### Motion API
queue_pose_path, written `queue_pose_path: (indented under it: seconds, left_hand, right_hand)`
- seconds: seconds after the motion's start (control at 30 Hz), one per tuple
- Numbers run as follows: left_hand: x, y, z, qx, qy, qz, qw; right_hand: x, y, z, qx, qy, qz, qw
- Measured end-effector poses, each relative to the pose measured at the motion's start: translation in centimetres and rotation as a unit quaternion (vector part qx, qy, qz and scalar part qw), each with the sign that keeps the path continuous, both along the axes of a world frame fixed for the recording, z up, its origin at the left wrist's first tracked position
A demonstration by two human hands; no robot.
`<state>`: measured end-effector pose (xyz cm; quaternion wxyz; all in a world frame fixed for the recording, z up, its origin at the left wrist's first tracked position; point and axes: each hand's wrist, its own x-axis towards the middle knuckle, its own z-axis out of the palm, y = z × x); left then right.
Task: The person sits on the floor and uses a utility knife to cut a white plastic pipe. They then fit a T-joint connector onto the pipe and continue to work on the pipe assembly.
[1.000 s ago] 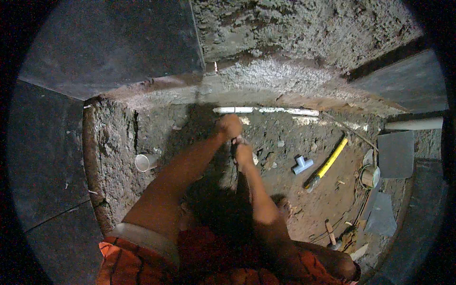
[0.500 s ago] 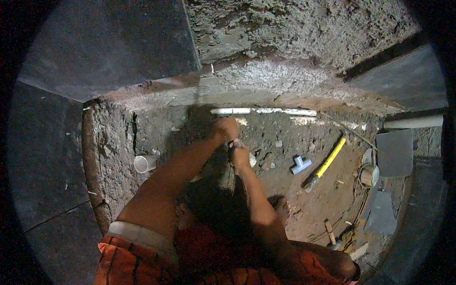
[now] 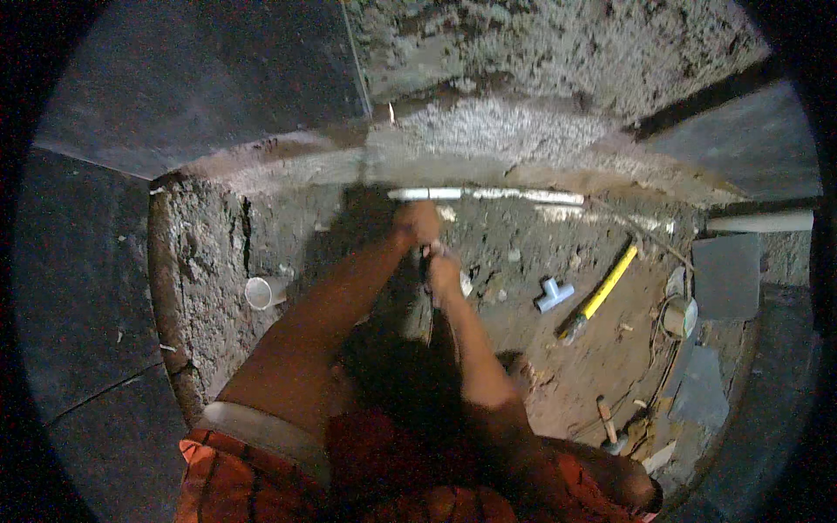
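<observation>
My left hand (image 3: 418,223) is closed just below the left end of a white pipe (image 3: 510,196), which lies along the foot of the rough wall. Right below it, close to my body, is my right hand (image 3: 444,272), its fingers also curled shut. Between the two hands a small dark thing shows, mostly covered by the fingers; its kind cannot be made out. Shadow darkens the dirt under my forearms.
To the right lie a grey tee fitting (image 3: 554,295), a yellow bar-shaped thing (image 3: 608,286), a hammer (image 3: 608,423), a round container (image 3: 681,318) and a dark square tile (image 3: 725,277). On the left, an open white pipe end (image 3: 259,293) sticks up.
The whole view has shifted slightly, so the pipe and the floor things sit a little higher in the picture. Both hands remain closed and close together near the pipe's left end.
</observation>
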<state>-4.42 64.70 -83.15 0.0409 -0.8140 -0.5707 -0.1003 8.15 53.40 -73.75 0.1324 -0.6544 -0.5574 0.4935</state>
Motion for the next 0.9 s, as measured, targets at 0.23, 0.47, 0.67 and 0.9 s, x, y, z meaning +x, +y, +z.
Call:
queue_pose_path:
  seconds: [0.23, 0.47, 0.67, 0.9]
  left_hand:
    - [2.7, -2.0, 5.1, -0.058, 0.081, -0.201, 0.975]
    - [7.1, 0.9, 8.2, 0.119, 0.118, -0.023, 0.986]
    - [6.3, 0.1, 3.7, -0.183, -0.272, -0.006, 0.945]
    - [5.3, 1.5, -1.8, -0.418, -0.81, -0.053, -0.407]
  right_hand:
    - [1.8, 1.6, 4.4, -0.079, 0.123, -0.148, 0.978]
    - [3.2, 0.9, -2.7, -0.021, -0.039, -0.202, 0.978]
    - [3.6, 0.1, 0.3, -0.033, 0.084, -0.163, 0.983]
    - [2.6, -0.2, -4.8, 0.064, 0.005, -0.101, 0.993]
